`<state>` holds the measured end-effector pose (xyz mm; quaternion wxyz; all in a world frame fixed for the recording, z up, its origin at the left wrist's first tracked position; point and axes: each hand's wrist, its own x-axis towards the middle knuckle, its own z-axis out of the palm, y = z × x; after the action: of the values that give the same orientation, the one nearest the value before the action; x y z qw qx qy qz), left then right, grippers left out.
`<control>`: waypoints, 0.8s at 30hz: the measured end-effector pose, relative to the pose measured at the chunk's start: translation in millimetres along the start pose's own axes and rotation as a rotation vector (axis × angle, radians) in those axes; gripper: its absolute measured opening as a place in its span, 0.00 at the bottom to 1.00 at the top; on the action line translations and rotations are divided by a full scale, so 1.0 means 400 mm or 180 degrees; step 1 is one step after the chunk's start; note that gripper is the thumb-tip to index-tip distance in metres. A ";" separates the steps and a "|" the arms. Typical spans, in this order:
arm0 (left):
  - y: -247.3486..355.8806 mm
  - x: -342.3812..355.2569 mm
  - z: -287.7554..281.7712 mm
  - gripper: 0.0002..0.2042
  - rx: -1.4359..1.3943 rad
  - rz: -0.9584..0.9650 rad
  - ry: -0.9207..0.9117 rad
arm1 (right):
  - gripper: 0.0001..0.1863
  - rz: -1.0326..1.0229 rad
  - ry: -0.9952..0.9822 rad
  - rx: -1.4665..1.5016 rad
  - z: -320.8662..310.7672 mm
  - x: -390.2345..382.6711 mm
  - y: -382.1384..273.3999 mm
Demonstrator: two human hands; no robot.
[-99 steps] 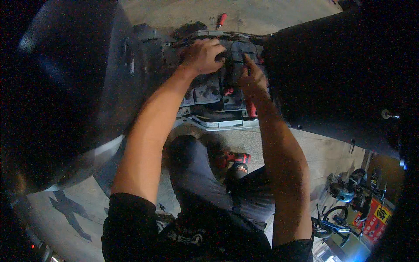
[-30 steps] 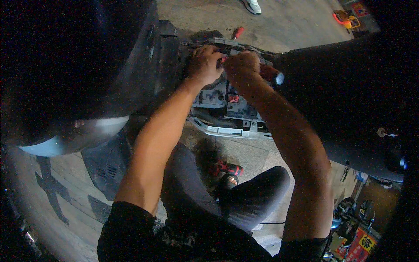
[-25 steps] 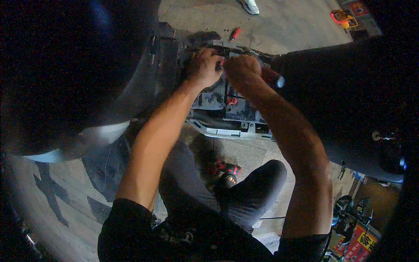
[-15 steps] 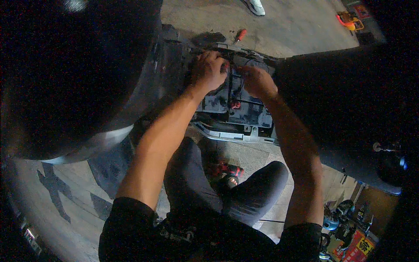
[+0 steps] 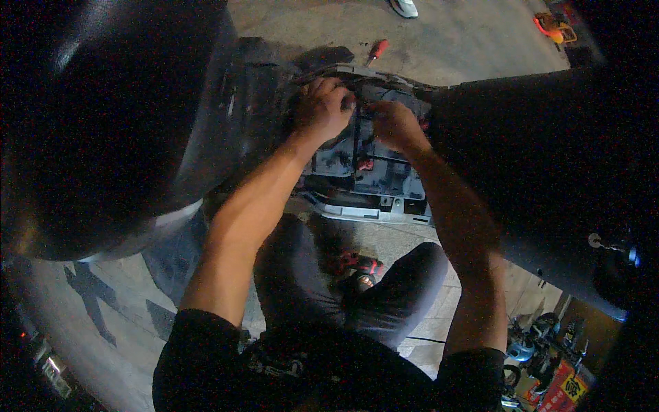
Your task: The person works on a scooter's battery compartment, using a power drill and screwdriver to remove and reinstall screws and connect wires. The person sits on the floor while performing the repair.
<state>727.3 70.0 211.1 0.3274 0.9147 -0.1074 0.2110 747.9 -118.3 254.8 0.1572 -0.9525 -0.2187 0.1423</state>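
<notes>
Both my hands work over an opened, scooter-like floor section, its dark tray [image 5: 388, 180] framed by a pale grey rail [image 5: 357, 211]. My left hand [image 5: 324, 110] bends over the tray's far left part with its fingers curled. Close to its right, my right hand [image 5: 397, 127] has thumb and fingers drawn together, pointing at the left hand. What either hand grips is too dark and small to make out. A small red piece [image 5: 365, 165] sits in the tray nearer me. Just past the far edge lies a red-handled screwdriver [image 5: 378, 49].
A large, dark, rounded seat-like body [image 5: 130, 130] rises at the left, and a dark panel [image 5: 515, 144] at the right. Someone's white shoe [image 5: 405, 7] shows at the top. An orange-yellow object [image 5: 555, 29] lies far right. Assorted items, including a red-and-yellow box [image 5: 564, 390], stand lower right.
The view has shifted slightly. My right hand has turned a little, with its fingers still drawn together. My left hand stays curled at the same part of the tray.
</notes>
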 end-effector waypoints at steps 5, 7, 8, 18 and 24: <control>-0.005 0.004 0.016 0.09 0.0123 -0.0296 -0.0081 | 0.19 0.0256 0.0018 0.0804 0.001 -0.020 -0.007; -0.009 0.011 0.023 0.09 0.0113 -0.0313 -0.0070 | 0.18 0.0053 0.0212 0.0756 0.008 -0.019 0.009; -0.012 0.011 0.025 0.09 0.0079 -0.0260 -0.0030 | 0.18 -0.0049 0.0289 0.0697 0.006 -0.020 0.015; -0.027 0.017 0.016 0.09 0.0330 -0.0150 -0.0101 | 0.20 -0.0037 0.0262 0.0264 -0.042 -0.072 -0.031; -0.051 0.007 0.027 0.10 0.0217 -0.0053 -0.0150 | 0.17 -0.0151 0.0247 -0.0297 -0.016 -0.038 -0.011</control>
<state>740.1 78.5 193.7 0.2953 0.9309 -0.1002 0.1901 735.5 -123.0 265.3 0.1243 -0.9581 -0.2414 0.0911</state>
